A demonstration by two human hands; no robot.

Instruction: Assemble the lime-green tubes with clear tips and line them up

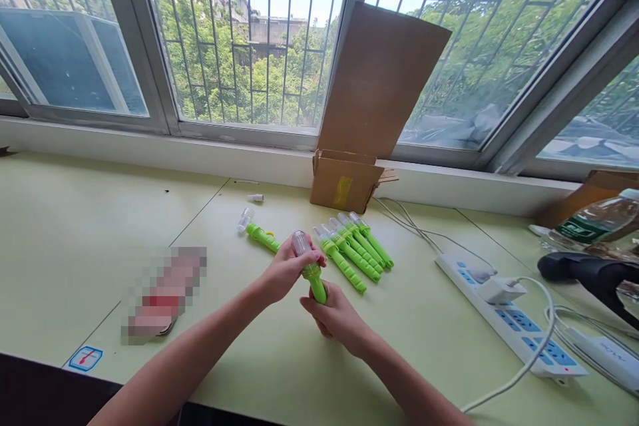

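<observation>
Both hands are closed on one green plastic stick with a clear head, held tilted above the table. My left hand grips its clear upper end between thumb and fingers. Lower down, my right hand wraps around the green handle. Just to the right lies a row of several similar green sticks with clear heads pointing away. Beyond my left hand rests another green stick with a yellow ring, partly hidden by that hand. A loose clear piece sits at its far end.
A small white part lies near the windowsill. An open cardboard box stands against the sill. At right are a power strip with cables, a black object and a water bottle. A blurred-out item lies left.
</observation>
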